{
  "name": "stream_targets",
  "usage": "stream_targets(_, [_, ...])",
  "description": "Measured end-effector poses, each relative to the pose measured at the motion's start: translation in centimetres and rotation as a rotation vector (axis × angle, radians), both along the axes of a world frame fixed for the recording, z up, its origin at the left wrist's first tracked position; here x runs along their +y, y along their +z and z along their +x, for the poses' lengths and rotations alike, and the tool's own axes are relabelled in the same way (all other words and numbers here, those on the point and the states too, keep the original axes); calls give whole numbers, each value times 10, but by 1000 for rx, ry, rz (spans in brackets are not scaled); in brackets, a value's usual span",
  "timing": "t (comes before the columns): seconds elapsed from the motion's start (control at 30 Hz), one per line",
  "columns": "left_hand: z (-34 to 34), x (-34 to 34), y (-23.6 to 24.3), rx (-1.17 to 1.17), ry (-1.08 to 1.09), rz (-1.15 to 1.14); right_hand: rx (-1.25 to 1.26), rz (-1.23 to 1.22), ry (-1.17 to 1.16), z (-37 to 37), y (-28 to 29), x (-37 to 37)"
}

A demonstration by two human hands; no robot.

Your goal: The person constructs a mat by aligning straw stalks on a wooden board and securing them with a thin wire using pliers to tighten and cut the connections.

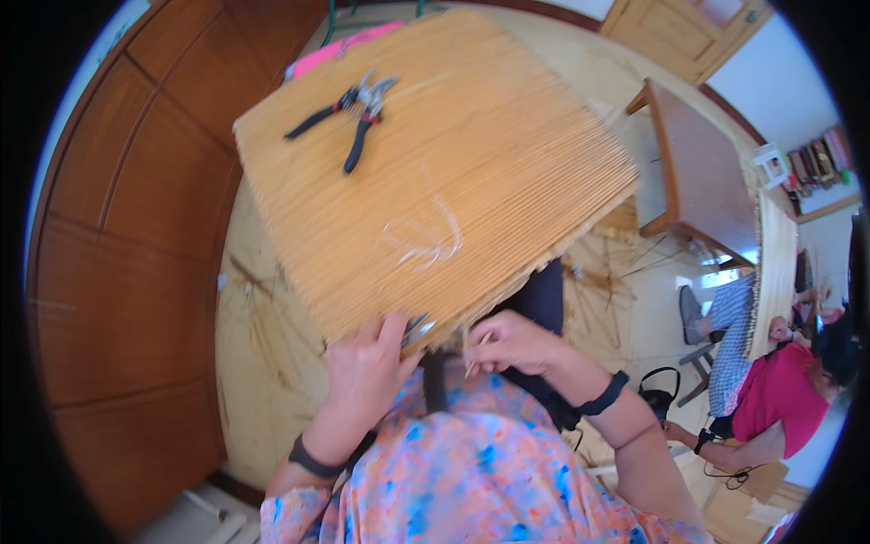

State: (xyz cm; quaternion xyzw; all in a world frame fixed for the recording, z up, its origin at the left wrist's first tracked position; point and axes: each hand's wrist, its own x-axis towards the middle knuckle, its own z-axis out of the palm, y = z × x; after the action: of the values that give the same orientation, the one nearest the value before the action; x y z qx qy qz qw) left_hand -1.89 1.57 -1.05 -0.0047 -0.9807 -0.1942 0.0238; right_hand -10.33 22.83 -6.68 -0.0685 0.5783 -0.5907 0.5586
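A large mat of thin wooden strips (471, 127) spreads in front of me, with pruning shears (358, 111) lying open near its far side and loose clear thread (426, 238) on its middle. At the near edge my left hand (370, 355) is closed on the mat, beside a small silvery piece (413, 328) that is partly hidden and too small to name. My right hand (512, 344) pinches a thin wooden stick (480, 352) just beside that edge, right of my left hand.
Wooden panels (140, 236) stand at the left, a wooden table (707, 181) at the upper right. A pink object (353, 41) is behind the mat. At the right a seated person in red (779, 399) has another strip mat (770, 254). Scattered sticks (272, 326) lie on the floor.
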Motion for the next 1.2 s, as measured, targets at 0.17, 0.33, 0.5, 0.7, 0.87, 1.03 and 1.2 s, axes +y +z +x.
stream_targets(0.17, [0,-1,0,-14,10,18,193,32,-6,14,0,-3])
stream_targets(0.33, [-1,0,4,-20,-27,163,174,38,-278,21,-2,-9])
stream_targets(0.5, [-1,8,2,55,-131,92,88,70,-379,21,-4,-18])
stream_targets(0.7, [5,15,-8,-46,-289,60,68,28,-418,19,0,-20])
stream_targets(0.87, [3,5,-1,38,-132,228,-38,26,-468,18,2,-21])
stream_targets(1.03, [-6,12,-2,118,-125,130,-43,40,-471,18,-5,-23])
stream_targets(1.2, [-1,15,-1,-127,-282,87,-40,18,-479,19,-9,-22])
